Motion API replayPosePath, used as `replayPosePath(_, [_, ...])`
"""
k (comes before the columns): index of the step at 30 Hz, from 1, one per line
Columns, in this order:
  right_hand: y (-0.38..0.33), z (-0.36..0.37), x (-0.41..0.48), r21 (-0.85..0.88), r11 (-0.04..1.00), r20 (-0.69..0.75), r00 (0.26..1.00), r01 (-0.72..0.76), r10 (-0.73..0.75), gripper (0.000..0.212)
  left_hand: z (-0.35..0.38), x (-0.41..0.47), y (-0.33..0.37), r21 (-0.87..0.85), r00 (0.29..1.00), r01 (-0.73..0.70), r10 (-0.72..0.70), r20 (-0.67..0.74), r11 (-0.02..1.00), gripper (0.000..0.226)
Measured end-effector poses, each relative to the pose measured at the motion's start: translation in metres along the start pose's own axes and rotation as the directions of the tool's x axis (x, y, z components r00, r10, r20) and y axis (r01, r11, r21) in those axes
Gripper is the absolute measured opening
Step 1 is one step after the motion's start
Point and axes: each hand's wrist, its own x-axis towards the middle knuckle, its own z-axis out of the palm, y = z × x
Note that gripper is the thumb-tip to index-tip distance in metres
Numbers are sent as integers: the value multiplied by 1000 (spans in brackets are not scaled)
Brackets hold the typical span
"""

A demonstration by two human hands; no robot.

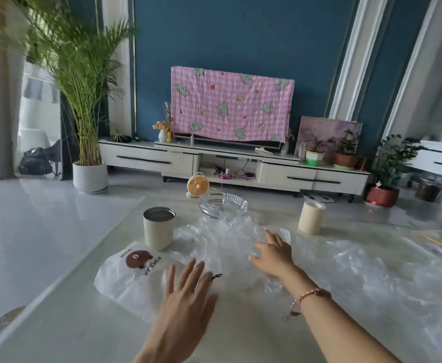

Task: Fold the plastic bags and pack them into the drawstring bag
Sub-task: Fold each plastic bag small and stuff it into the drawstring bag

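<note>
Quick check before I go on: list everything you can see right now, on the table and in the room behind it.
drawstring bag: 1, white with bear print, table front left
plastic bags: crumpled heap, clear, table centre; count unclear
plastic sheeting: more clear plastic, table right
cup: 1, cream, open top, behind the drawstring bag
cylinder: 1, cream, table back right
glass dish: 1, clear, table far edge
fan: 1, orange, floor
patterned cloth: 1, pink, over the screen
cabinet: 1, white, against blue wall
palm: 1, green, white pot, left
left hand: open, flat, by the drawstring bag
right hand: open, on the plastic bags; red bracelet
</note>
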Motion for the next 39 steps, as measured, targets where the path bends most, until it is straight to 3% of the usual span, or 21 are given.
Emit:
replayPosePath(2, [1, -4, 3, 6, 1000, -69, 998, 12, -11, 51, -8, 8, 6, -112, 996, -47, 38, -79, 993, 37])
replayPosePath(4, [0, -15, -3, 106, 990, -272, 961, 92, -60, 41, -16, 10, 11, -230, 994, -34, 9, -110, 973, 33])
replayPosePath(7, [-6, -42, -37, 429, 872, -465, 885, 235, -10, 14, -32, 10, 22, -469, 968, 147, -223, -111, 871, 33])
replayPosePath(9, [-12, -60, -75, 582, 757, -444, 896, 296, -9, 12, -37, 5, 35, -637, 899, 296, -433, -65, 712, 34])
replayPosePath(11, [-12, -74, -109, 763, 575, -341, 940, 294, -27, 15, -36, 2, 47, -787, 810, 382, -586, 33, 484, 49])
replayPosePath(13, [-11, -80, -135, 900, 376, -214, 975, 222, -63, 16, -37, 0, 56, -863, 729, 479, -620, 288, 163, 79])
replayPosePath(14, [-7, -81, -144, 936, 306, -159, 984, 174, -75, 18, -38, 0, 58, -850, 697, 525, -598, 396, 49, 92])
replayPosePath(16, [-3, -75, -159, 963, 250, -80, 992, 102, -97, 24, -41, -3, 63, -802, 649, 594, -554, 521, -58, 100])
replayPosePath(19, [1, -60, -168, 965, 253, -52, 997, 65, -60, 36, -50, -4, 65, -767, 679, 641, -466, 567, 3, 82])
replayPosePath(21, [5, -52, -169, 971, 237, -28, 999, 31, -17, 41, -52, -4, 68, -783, 731, 617, -429, 530, 84, 37])
replayPosePath(23, [11, -46, -167, 947, 318, -58, 997, 39, 50, 38, -53, -3, 67, -794, 741, 599, -444, 503, 100, 12])
replayPosePath(25, [20, -43, -164, 872, 468, -231, 963, 142, 139, 29, -50, -3, 66, -791, 734, 603, -458, 501, 100, 16])
replayPosePath(26, [24, -45, -163, 793, 556, -396, 904, 249, 161, 26, -49, -1, 65, -791, 730, 603, -469, 498, 99, 17])
replayPosePath(27, [27, -49, -163, 636, 674, -601, 789, 377, 125, 23, -48, 0, 64, -794, 728, 600, -481, 489, 101, 16])
replayPosePath(28, [30, -55, -165, 397, 786, -774, 634, 474, 9, 19, -46, 1, 63, -800, 730, 590, -495, 471, 108, 17])
replayPosePath(29, [33, -58, -169, 141, 839, -857, 489, 525, -162, 18, -46, 2, 62, -811, 740, 571, -507, 442, 126, 20])
replayPosePath(30, [35, -56, -174, -72, 823, -867, 373, 563, -331, 20, -48, 3, 61, -820, 743, 555, -526, 413, 141, 19])
replayPosePath(31, [31, -54, -182, -185, 783, -834, 327, 594, -445, 24, -49, 3, 59, -826, 739, 544, -549, 390, 146, 15])
replayPosePath(34, [14, -30, -201, -276, 622, -655, 330, 733, -680, 24, -58, 1, 54, -830, 719, 527, -615, 323, 181, 8])
replayPosePath(37, [1, 10, -214, -374, 490, -498, 276, 788, -822, 23, -64, -1, 51, -779, 722, 527, -663, 199, 340, 21])
replayPosePath(39, [-6, 25, -219, -387, 474, -422, 305, 791, -854, 26, -68, -2, 54, -730, 716, 533, -688, 120, 427, 24])
